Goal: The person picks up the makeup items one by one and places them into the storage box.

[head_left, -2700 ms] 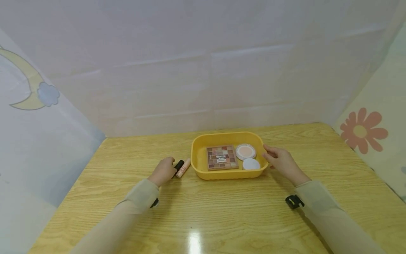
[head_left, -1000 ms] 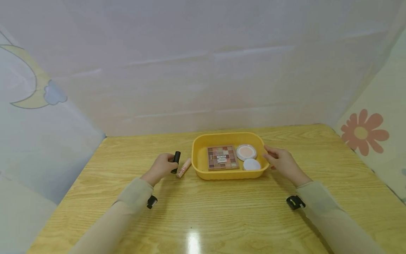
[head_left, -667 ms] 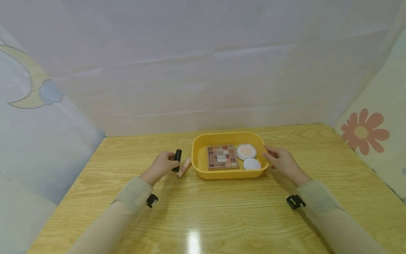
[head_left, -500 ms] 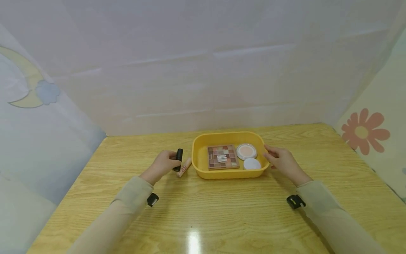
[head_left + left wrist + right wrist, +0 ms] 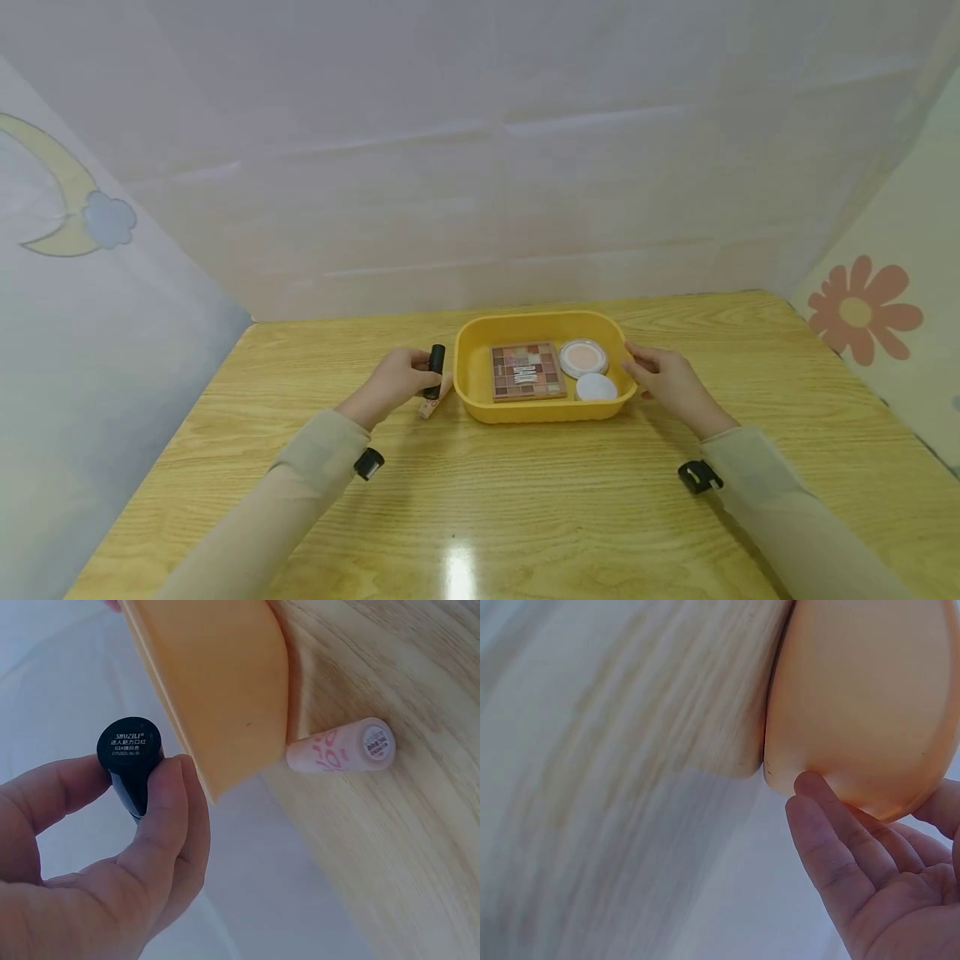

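Observation:
In the head view my left hand pinches a black lipstick between thumb and fingers, just left of a yellow plastic tray. The lipstick's round labelled end faces the left wrist camera. Below it a pale pink lip tube with red lettering lies on the table against the tray's side. My right hand grips the tray's right end, thumb over the rim and fingers along the outer wall. Inside the tray lie an eyeshadow palette, a clear-rimmed round compact and a white round case.
The wood-grain table ends at a pale cloth backdrop behind the tray. Cloth panels with a moon and a flower stand at the sides. Each wrist wears a black strap mount.
My left hand has picked up the black lipstick from beside the pink tube, turned it upright and carried it right towards the tray. My right hand has stayed on the tray's end.

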A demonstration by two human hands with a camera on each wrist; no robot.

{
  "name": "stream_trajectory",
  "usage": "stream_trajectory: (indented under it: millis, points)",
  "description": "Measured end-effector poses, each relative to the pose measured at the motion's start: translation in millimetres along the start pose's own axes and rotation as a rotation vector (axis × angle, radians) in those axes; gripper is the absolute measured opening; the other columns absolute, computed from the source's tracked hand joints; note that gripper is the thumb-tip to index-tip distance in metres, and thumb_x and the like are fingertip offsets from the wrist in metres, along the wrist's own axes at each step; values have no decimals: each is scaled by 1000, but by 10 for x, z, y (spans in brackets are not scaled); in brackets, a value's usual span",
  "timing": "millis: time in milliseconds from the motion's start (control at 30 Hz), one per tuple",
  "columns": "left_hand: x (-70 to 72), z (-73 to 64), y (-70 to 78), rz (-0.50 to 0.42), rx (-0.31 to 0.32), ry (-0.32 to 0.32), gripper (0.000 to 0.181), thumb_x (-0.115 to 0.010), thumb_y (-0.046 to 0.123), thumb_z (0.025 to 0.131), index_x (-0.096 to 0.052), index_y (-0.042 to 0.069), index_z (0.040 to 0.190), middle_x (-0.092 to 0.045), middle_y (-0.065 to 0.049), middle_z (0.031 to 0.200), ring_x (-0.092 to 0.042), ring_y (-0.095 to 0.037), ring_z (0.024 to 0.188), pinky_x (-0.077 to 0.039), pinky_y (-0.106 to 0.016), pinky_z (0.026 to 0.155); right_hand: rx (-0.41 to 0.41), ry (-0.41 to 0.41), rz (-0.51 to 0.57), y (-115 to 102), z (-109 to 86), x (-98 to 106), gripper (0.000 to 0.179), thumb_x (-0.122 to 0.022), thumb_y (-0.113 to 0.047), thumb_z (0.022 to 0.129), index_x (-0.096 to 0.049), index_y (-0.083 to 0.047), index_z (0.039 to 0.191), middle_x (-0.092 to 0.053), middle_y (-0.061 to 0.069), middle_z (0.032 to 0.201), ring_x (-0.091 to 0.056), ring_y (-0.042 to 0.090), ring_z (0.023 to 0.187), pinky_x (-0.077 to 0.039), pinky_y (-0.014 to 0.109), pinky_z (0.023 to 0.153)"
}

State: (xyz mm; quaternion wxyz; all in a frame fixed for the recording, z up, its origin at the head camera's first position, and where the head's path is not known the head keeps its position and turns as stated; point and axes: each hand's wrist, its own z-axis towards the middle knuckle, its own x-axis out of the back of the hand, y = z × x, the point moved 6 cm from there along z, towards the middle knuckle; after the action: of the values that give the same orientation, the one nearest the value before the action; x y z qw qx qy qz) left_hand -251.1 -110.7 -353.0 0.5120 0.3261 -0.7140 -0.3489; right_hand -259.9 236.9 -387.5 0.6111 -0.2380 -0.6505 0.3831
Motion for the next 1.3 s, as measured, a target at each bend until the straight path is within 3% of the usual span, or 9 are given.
stream_trajectory:
  millis: [433, 700, 967, 1133, 1300]
  points:
    - [-96, 61, 203, 0, 34, -19, 47, -58, 4, 96, -43, -11, 138, -55, -27, 129, -63, -32, 106, -53, -38, 88, -9, 0, -4, 5, 0, -2, 52, -50, -16, 103, -33, 11, 144, -47, 35, 133, -62, 33, 94, -56, 36, 68]
    - [-189, 121, 320, -7, 22, -37, 42, -58, 2, 95, -48, -13, 133, -56, -28, 126, -66, -32, 100, -52, -42, 89, -9, -3, 7, -19, -22, 3, 51, -50, -13, 103, -32, 11, 144, -45, 36, 134, -61, 36, 98, -56, 36, 69]
    - [-275, 211, 425, 128, 32, -22, 32, -59, 5, 95, -56, -13, 121, -58, -27, 122, -66, -29, 95, -53, -42, 88, -16, 0, 11, -16, -20, 0, 51, -50, -14, 103, -32, 11, 144, -44, 36, 135, -61, 36, 99, -56, 37, 70]
    - [-324, 304, 508, 231, 33, -13, 14, -59, 5, 94, -61, -8, 99, -63, -18, 95, -59, -21, 73, -53, -38, 79, -12, 0, 12, -17, -18, 1, 51, -49, -15, 103, -32, 11, 144, -44, 36, 135, -60, 37, 100, -56, 36, 70]
    - [-408, 420, 571, 293, 38, -19, 14, -58, 2, 93, -53, 0, 79, -48, -7, 67, -42, -16, 54, -42, -29, 55, -11, 2, 12, -16, -16, 2, 51, -49, -15, 103, -32, 12, 144, -42, 36, 137, -60, 37, 101, -56, 36, 70]
